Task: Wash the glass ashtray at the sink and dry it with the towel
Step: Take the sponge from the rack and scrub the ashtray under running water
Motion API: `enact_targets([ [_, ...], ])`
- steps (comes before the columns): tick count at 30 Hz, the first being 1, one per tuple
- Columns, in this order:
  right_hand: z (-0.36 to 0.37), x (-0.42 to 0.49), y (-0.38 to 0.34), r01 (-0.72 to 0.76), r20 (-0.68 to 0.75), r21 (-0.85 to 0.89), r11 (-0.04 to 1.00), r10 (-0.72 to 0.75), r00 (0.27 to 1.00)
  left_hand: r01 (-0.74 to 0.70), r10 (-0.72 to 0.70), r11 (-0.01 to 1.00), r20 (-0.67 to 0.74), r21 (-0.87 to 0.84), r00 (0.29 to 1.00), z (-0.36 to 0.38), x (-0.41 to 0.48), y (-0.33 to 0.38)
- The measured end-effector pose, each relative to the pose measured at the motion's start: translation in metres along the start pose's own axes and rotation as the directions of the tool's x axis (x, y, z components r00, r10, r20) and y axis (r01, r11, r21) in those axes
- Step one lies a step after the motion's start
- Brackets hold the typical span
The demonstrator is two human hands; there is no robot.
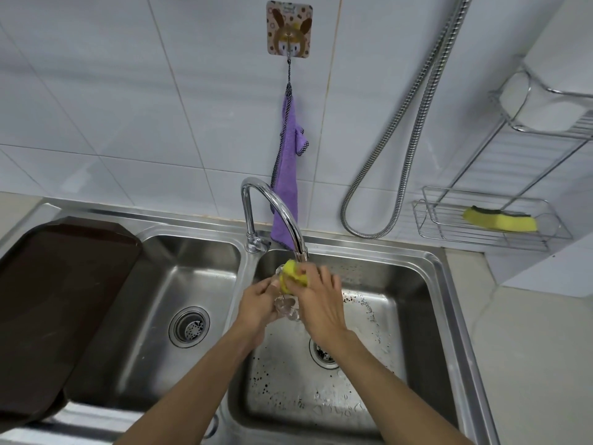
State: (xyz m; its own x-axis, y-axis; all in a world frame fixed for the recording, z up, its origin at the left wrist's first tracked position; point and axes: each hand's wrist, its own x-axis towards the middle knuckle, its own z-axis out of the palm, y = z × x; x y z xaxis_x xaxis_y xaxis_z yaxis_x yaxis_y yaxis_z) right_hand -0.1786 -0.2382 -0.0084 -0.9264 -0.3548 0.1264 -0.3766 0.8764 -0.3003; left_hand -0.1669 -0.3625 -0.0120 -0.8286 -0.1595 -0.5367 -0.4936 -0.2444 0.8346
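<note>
Two bare forearms reach in from the near edge over the right basin (394, 293) of a steel double sink. Its floor is wet and dotted with dark specks around the drain (324, 352).

Above that basin the left hand (256, 303) grips the glass ashtray (286, 309), its fingers (262, 286) curled round the left rim. The ashtray is held off the basin floor, tipped up on edge. Its long span runs roughly from near to far, with the far end up under the spout. The glass is clear and partly covered, so I cannot tell which way its hollow faces.

The right hand (322, 300) clasps a yellow sponge (294, 273), fingers (324, 277) folded over it, and presses it against the upper, far part of the ashtray.

Just beyond the hands, the curved chrome faucet (272, 200) ends right over the sponge.

To the left are the left basin (144, 316) and a dark brown tray (57, 300) lying partly over its edge.

Farther back, the purple towel (286, 168) hangs down the tiled wall (128, 107) from a rabbit-patterned hook (289, 27). Its lower end is behind the faucet.

To the right, a metal shower hose (407, 146) loops down the wall. Beside it, a wire rack (449, 232) holds a second sponge (500, 219), yellow with a dark top.
</note>
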Motion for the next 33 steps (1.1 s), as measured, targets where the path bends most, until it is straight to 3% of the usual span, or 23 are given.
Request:
enact_targets([
  [4,-0.003,0.007,0.000,-0.018,0.041,-0.249,0.968,0.029,0.999,-0.124,0.132,0.987,-0.078,0.105,0.988,0.003,0.001,0.002],
  [7,-0.007,0.004,0.007,-0.005,0.124,-0.307,0.952,0.045,0.991,-0.210,0.248,0.945,-0.128,0.251,0.960,0.001,0.003,0.000],
  [10,-0.004,-0.007,0.014,-0.001,0.209,-0.123,0.992,0.027,0.978,-0.230,0.328,0.875,-0.173,0.425,0.929,-0.001,0.006,-0.004],
  [14,0.002,-0.013,0.021,-0.124,0.213,0.225,0.966,0.076,0.974,-0.184,0.209,0.970,-0.163,0.160,0.964,-0.006,0.009,-0.010],
  [16,0.005,-0.011,0.016,-0.142,0.182,0.295,0.945,0.090,0.979,-0.156,0.160,0.987,-0.100,0.045,0.982,-0.006,0.006,-0.009],
  [19,0.007,-0.005,0.005,-0.072,0.084,0.188,0.980,0.057,0.995,-0.100,0.100,0.995,0.002,-0.009,0.995,-0.006,0.001,-0.010],
  [23,0.002,0.005,-0.001,-0.032,-0.024,-0.033,0.999,0.031,0.999,-0.101,0.101,0.995,0.029,-0.011,0.994,-0.004,0.000,-0.008],
  [26,0.000,0.011,-0.002,-0.020,0.014,-0.221,0.975,0.023,1.000,-0.192,0.193,0.980,-0.021,0.062,0.981,-0.003,0.001,-0.005],
  [29,-0.007,0.011,0.005,-0.011,0.066,-0.297,0.955,0.032,0.997,-0.268,0.283,0.948,-0.067,0.174,0.957,-0.005,0.007,-0.005],
  [33,-0.006,-0.004,0.015,0.052,0.167,-0.213,0.976,-0.016,0.986,-0.320,0.356,0.906,-0.092,0.277,0.930,-0.007,0.008,-0.001],
])
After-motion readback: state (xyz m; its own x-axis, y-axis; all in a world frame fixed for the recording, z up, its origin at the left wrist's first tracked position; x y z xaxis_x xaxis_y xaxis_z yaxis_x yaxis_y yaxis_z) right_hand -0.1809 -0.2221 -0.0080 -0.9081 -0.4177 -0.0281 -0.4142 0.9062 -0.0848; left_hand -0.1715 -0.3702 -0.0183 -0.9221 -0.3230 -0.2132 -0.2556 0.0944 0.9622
